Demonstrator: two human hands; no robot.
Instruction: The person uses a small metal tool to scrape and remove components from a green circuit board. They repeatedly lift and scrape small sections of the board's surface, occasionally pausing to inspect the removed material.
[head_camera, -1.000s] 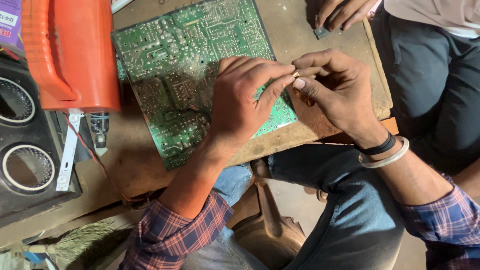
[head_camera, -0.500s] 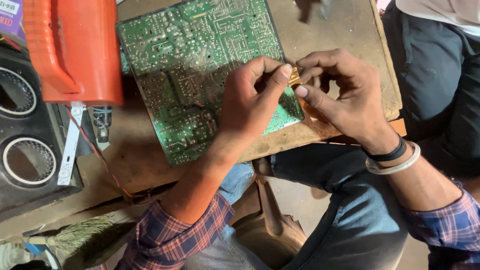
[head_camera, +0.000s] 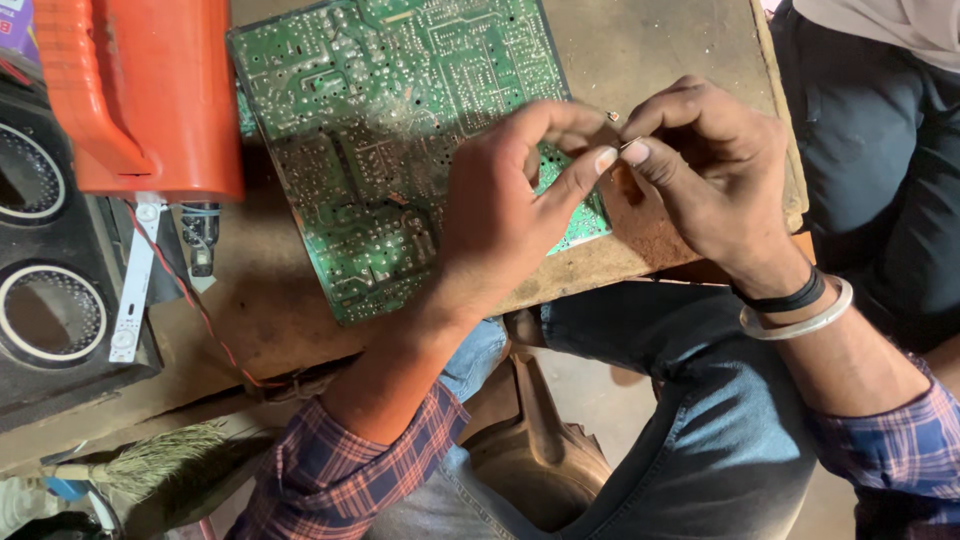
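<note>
Since half a second ago we have lifted both hands a little toward the far side of the bench (head_camera: 690, 40), and they now meet over the right edge of the green circuit board (head_camera: 400, 140). Our left hand (head_camera: 505, 215) and right hand (head_camera: 715, 170) pinch a small metal part (head_camera: 628, 146) between thumbs and forefingers; it is too small for us to tell its kind. Our board lies flat, solder side up, on the worn wooden bench. An orange plastic case (head_camera: 140, 95) stands at its left, beside a black speaker box (head_camera: 50, 290).
</note>
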